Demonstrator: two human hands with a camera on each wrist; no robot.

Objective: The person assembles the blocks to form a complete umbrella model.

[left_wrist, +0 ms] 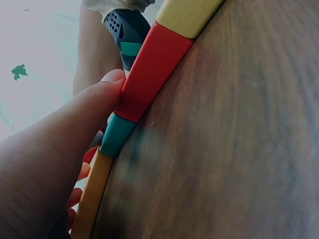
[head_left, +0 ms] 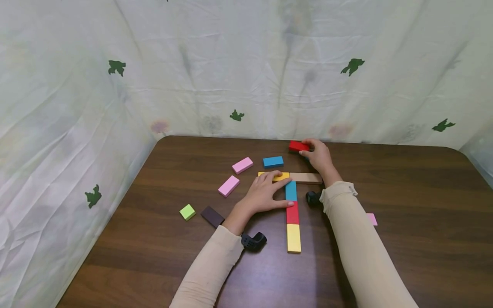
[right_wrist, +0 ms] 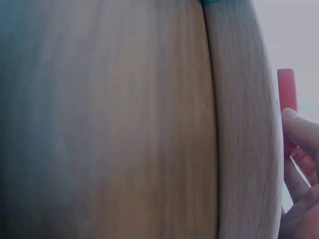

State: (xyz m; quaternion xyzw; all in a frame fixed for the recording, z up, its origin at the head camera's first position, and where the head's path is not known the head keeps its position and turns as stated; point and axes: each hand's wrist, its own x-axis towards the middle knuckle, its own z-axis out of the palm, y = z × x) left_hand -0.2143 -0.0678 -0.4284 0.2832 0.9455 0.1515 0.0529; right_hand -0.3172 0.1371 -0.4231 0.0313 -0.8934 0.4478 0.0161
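Item in hand: 1 red oblong painted block, near the table's far edge, pinched between thumb and fingers of the right hand; lifted or resting, I cannot tell. Left hand: fingers spread, grasping nothing, thumb and fingertips touching a flat T of 5 blocks. Crossbar, from my station: 1 yellow oblong block, 1 tan wood-grained bar. Stem: 1 blue block, 1 red stem block, 1 pale yellow block. Progress, my judgement: 5 pieces set in line; the held piece not yet joined. Loose, leftward: 1 blue oblong block, 2 pink oblong blocks, 1 lime-green squarish block, 1 dark oblong block. Room: tight beyond the held piece, where a pale cloth hangs; ample on the dark wood-grained table rightward.
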